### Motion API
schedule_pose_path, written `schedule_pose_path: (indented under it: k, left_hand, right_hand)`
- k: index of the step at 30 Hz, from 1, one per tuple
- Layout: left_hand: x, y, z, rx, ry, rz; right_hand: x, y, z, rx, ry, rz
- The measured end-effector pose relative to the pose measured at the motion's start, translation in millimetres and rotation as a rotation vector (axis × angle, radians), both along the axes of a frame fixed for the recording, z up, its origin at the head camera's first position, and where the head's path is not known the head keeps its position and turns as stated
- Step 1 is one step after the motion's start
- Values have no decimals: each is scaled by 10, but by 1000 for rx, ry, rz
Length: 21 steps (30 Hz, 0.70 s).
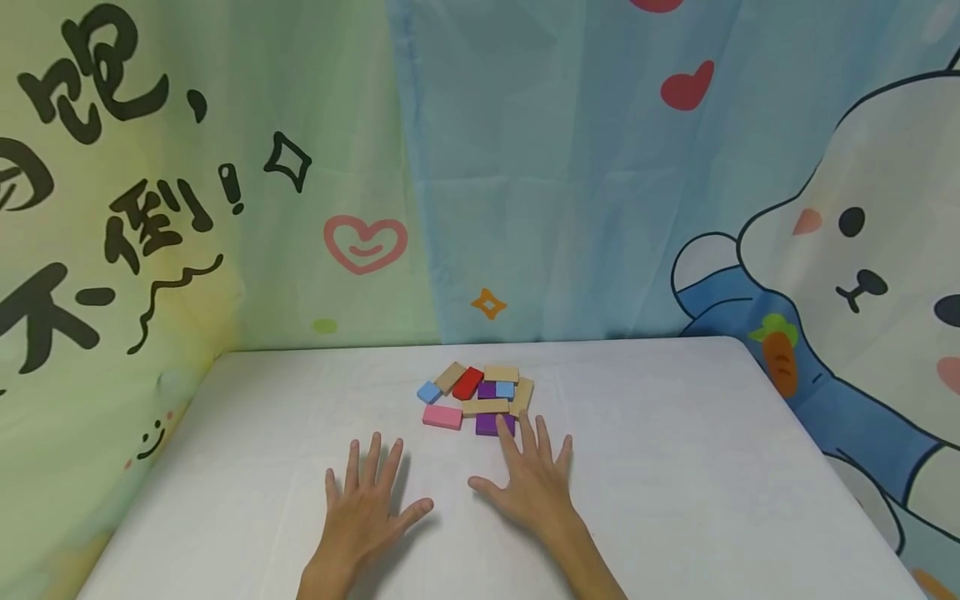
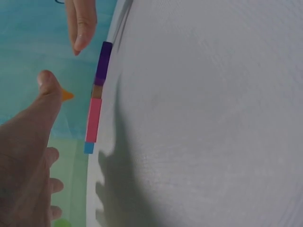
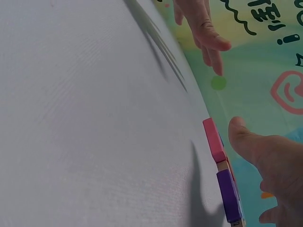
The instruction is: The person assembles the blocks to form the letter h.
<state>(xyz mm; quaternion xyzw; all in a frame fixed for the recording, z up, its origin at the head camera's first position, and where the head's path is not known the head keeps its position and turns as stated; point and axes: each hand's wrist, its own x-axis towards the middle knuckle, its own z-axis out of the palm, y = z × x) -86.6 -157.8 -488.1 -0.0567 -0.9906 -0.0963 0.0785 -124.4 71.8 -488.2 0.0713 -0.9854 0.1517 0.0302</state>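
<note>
Several coloured wooden blocks lie in a loose group near the far side of the table. Among them are a pink block [image 1: 442,417], a red block [image 1: 468,383], a blue block [image 1: 429,392], a purple block [image 1: 487,425] and a plain wood block [image 1: 485,407]. My left hand [image 1: 363,512] is spread above the white cloth, nearer to me and left of the blocks. Fingers spread too, my right hand [image 1: 536,487] hovers just in front of the group, its fingertips overlapping the purple block in the head view. Both hands hold nothing, and shadows fall beneath them.
White cloth covers the table [image 1: 675,467]. Behind it hangs a printed curtain [image 1: 510,167] with hearts, writing and a cartoon bear [image 1: 862,242]. The table's far edge meets this curtain close behind the blocks.
</note>
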Motion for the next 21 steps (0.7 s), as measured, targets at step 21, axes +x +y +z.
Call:
schedule_pose_path:
  k: [21]
  left_hand:
    - [0,-22,12,-6,4,11]
  right_hand:
    - [-5,-106,10,-8,-7,-18]
